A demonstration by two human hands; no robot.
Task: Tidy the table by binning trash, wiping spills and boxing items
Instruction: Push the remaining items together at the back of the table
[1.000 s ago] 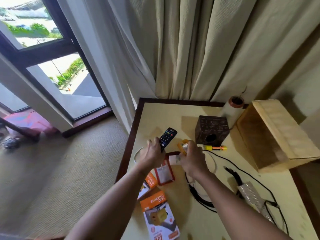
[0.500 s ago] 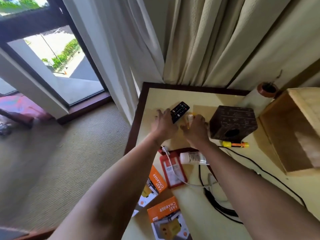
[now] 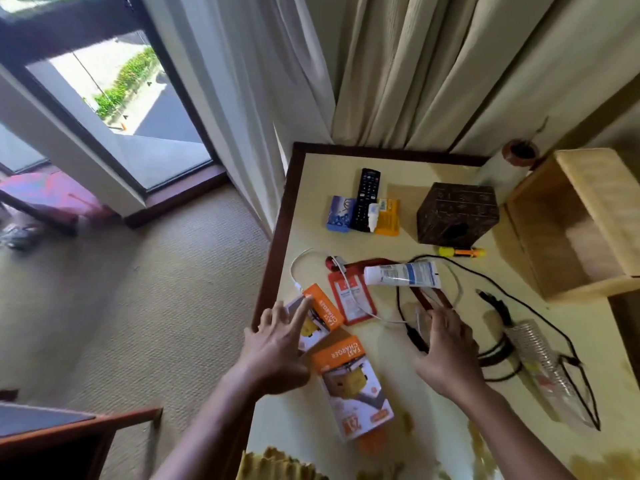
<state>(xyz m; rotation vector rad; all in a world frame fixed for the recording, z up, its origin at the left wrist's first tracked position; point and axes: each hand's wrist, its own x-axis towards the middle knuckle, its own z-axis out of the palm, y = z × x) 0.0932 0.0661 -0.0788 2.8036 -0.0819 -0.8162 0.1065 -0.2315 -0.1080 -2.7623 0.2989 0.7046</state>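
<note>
My left hand [image 3: 277, 348] is open, its fingertips touching an orange fast-charger box [image 3: 320, 315] at the table's left edge. A second charger box [image 3: 356, 386] lies just right of that hand. My right hand [image 3: 448, 355] is open over black cables [image 3: 498, 355] and a red strap. At the far left of the table a black remote [image 3: 366, 199] lies between a blue packet [image 3: 341, 213] and an orange packet [image 3: 388, 217], with a small white bottle [image 3: 373, 216] on top. A white tube [image 3: 401, 274] and a red card holder [image 3: 351, 301] lie mid-table.
A dark carved box [image 3: 457, 213] and an open wooden box [image 3: 571, 223] stand at the right. A yellow-orange marker [image 3: 460, 252], a crumpled clear plastic cup [image 3: 543, 362] and a white cable [image 3: 301, 265] lie around. The table [image 3: 381, 161] abuts curtains; carpet drops off left.
Both hands have drawn back from the far left of the table toward me. The remote, packets and small bottle they held now lie grouped there. The camera tilted down.
</note>
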